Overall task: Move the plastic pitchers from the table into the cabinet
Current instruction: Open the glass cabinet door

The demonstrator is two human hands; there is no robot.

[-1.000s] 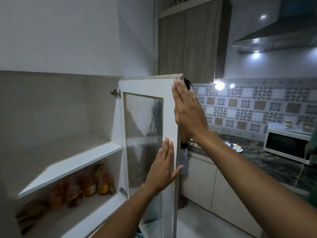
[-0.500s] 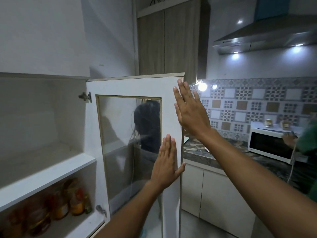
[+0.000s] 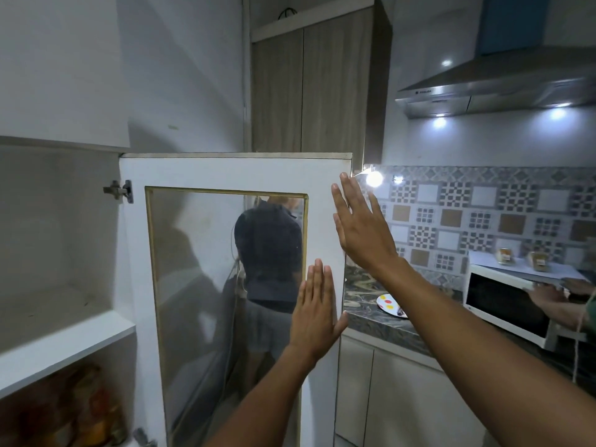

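Plastic pitchers are nowhere in our view; neither hand carries one. Our left hand (image 3: 317, 312), fingers flat and together, presses on the free edge of the white glass-paned cabinet door (image 3: 225, 175) at centre frame, and our right hand (image 3: 361, 230), open and spread, sits higher at the same edge, clamped on nothing. At left, the white upper shelf (image 3: 64, 337) looks bare, with blurred jars (image 3: 80, 414) beneath. We judge the door is being handled; next we need to swing it fully.
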